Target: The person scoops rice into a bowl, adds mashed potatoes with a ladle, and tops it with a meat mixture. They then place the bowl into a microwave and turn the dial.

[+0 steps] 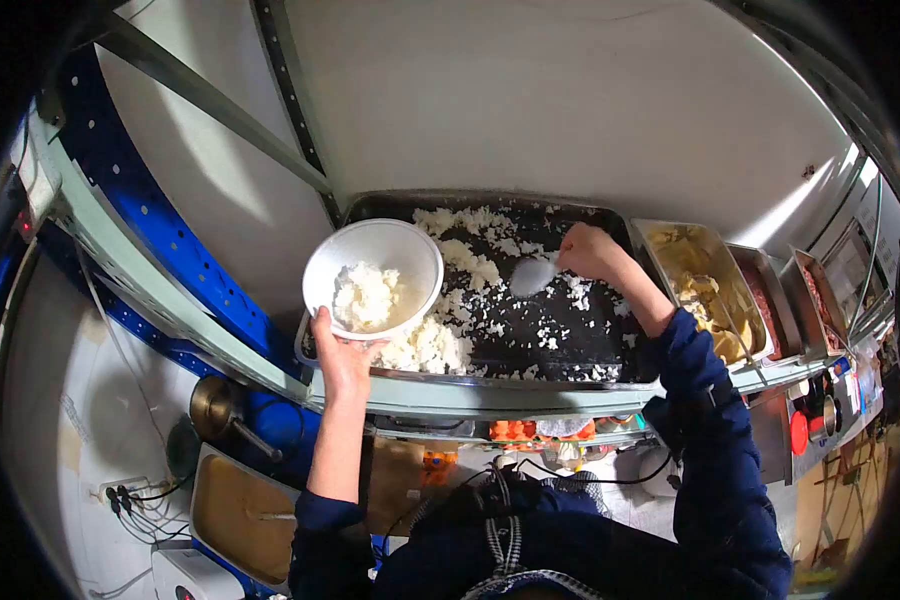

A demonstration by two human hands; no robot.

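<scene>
**A:** Status of the left hand (345, 352)?

**B:** It is closed on the near rim of the white bowl (373, 262), with the thumb over the edge. The bowl is held tilted above the left end of the black tray (562, 342) and contains a portion of rice (365, 295).

**A:** Status of the right hand (590, 250)?

**B:** The fingers are curled around the handle of the white spoon (533, 275). The spoon head sits just above the tray centre, among loose rice clumps (425, 345).

**A:** Adjacent items?

**B:** A metal pan (660, 225) of yellow food stands just right of the tray.
</scene>
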